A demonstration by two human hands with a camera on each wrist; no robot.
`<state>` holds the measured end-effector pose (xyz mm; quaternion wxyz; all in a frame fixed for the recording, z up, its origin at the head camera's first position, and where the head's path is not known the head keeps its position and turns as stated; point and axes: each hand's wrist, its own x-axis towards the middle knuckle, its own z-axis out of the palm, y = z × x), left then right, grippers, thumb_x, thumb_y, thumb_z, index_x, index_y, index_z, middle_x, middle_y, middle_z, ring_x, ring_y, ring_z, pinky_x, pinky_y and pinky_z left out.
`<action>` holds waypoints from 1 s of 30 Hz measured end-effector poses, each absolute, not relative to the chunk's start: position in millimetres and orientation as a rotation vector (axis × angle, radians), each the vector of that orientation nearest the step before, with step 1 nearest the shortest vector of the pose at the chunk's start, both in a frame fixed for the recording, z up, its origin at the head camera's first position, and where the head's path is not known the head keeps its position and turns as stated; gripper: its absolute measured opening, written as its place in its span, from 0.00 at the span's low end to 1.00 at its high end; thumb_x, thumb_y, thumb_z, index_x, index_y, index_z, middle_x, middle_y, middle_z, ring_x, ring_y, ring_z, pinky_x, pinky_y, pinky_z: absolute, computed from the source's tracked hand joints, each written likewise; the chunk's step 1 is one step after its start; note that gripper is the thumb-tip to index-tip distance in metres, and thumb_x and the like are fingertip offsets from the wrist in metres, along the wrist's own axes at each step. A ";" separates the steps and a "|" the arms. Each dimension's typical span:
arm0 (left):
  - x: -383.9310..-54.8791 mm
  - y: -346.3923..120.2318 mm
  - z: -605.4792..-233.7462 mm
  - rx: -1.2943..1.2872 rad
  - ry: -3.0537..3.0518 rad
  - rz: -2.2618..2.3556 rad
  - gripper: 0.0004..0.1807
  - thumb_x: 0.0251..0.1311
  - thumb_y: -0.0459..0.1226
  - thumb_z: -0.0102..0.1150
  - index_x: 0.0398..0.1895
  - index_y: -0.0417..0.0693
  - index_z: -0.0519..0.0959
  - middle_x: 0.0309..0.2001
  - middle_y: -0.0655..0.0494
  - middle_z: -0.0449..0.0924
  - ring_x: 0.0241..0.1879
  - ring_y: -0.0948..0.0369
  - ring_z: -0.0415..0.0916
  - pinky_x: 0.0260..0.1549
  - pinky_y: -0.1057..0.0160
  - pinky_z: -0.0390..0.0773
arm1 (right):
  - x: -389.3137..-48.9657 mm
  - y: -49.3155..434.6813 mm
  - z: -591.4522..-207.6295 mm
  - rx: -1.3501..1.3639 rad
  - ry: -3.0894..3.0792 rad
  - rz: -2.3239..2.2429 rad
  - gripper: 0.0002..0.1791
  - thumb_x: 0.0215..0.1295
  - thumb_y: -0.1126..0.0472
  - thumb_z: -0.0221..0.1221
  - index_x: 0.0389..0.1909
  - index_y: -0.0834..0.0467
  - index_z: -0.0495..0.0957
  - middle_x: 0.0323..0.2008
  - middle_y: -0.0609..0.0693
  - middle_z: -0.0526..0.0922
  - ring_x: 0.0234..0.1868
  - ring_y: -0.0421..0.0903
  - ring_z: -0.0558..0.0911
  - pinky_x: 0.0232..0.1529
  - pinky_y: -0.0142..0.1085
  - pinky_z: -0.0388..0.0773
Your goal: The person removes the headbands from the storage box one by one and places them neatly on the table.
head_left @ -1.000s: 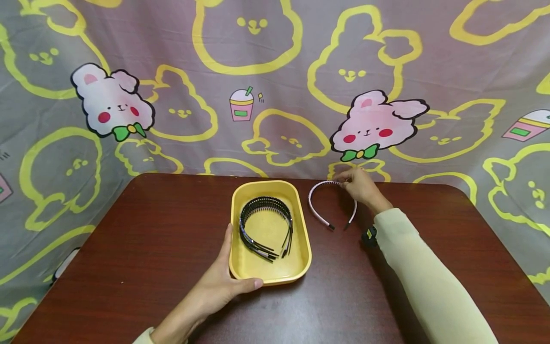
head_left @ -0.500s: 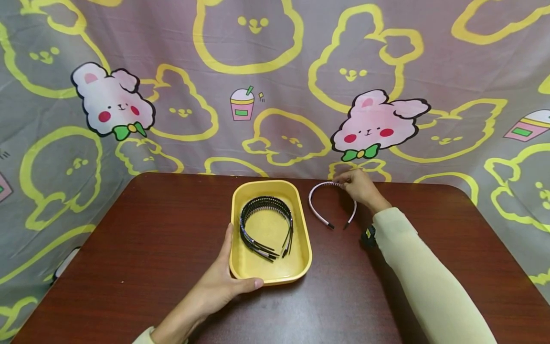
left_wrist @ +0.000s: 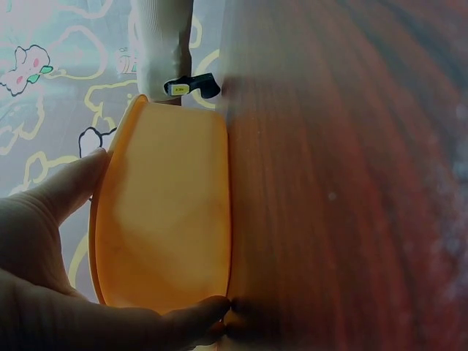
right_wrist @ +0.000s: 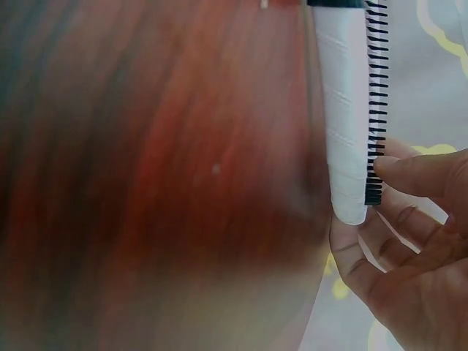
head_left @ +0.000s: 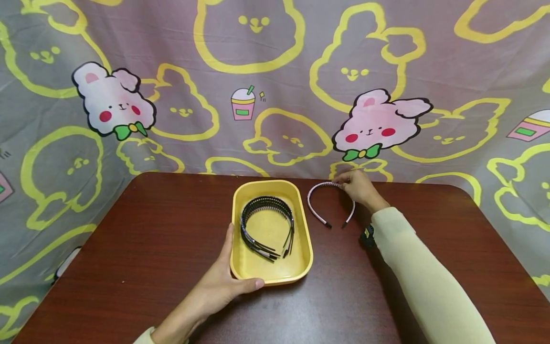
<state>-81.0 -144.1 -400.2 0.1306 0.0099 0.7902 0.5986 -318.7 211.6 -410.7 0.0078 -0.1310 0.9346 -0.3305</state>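
Note:
A yellow plastic tray [head_left: 306, 229] stands on the table with several mostly dark, toothed headbands [head_left: 266, 203] nested inside it. My left hand [head_left: 216, 282] grips the tray at its near left corner, thumb along the front rim and fingers against the left side. In the left wrist view the tray's outer wall [left_wrist: 168, 205] sits between thumb and fingers. To the tray's right is a pale pink headband [head_left: 315, 210] with black tips and black inner teeth. My right hand [head_left: 358, 186] pinches its curved top, as the right wrist view shows, with thumb on the teeth [right_wrist: 376, 110].
The dark red-brown wooden table [head_left: 163, 229] runs back to a curtain [head_left: 275, 86] printed with cartoon rabbits. A black band [head_left: 367, 236] is on the right wrist, below the pale sleeve [head_left: 425, 267].
The pink headband's tips have shifted very slightly left and back while the right hand keeps its pinch. Left hand and tray stay in place.

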 end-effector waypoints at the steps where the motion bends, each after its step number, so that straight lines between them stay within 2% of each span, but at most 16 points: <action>1: -81.1 -143.9 -400.2 0.029 2.295 1.739 0.79 0.46 0.37 0.84 0.85 0.68 0.26 0.87 0.51 0.36 0.83 0.50 0.41 0.80 0.40 0.38 | -319.1 210.9 -411.0 -0.412 2.925 -1.034 0.15 0.72 0.75 0.54 0.49 0.68 0.88 0.54 0.69 0.85 0.55 0.62 0.80 0.55 0.52 0.77; 7: -81.3 -143.5 -400.1 0.024 2.292 1.745 0.79 0.46 0.37 0.84 0.86 0.68 0.26 0.87 0.51 0.38 0.83 0.50 0.42 0.81 0.41 0.38 | -321.4 205.9 -411.4 -0.394 2.928 -1.037 0.15 0.71 0.74 0.54 0.50 0.67 0.88 0.49 0.68 0.86 0.52 0.61 0.82 0.53 0.50 0.77; 30: -80.8 -144.3 -400.5 0.026 2.308 1.732 0.79 0.47 0.38 0.84 0.86 0.69 0.28 0.87 0.51 0.38 0.83 0.49 0.43 0.80 0.40 0.39 | -322.7 203.4 -413.5 -0.392 2.928 -1.029 0.14 0.71 0.75 0.55 0.49 0.66 0.88 0.44 0.65 0.86 0.45 0.56 0.80 0.47 0.43 0.77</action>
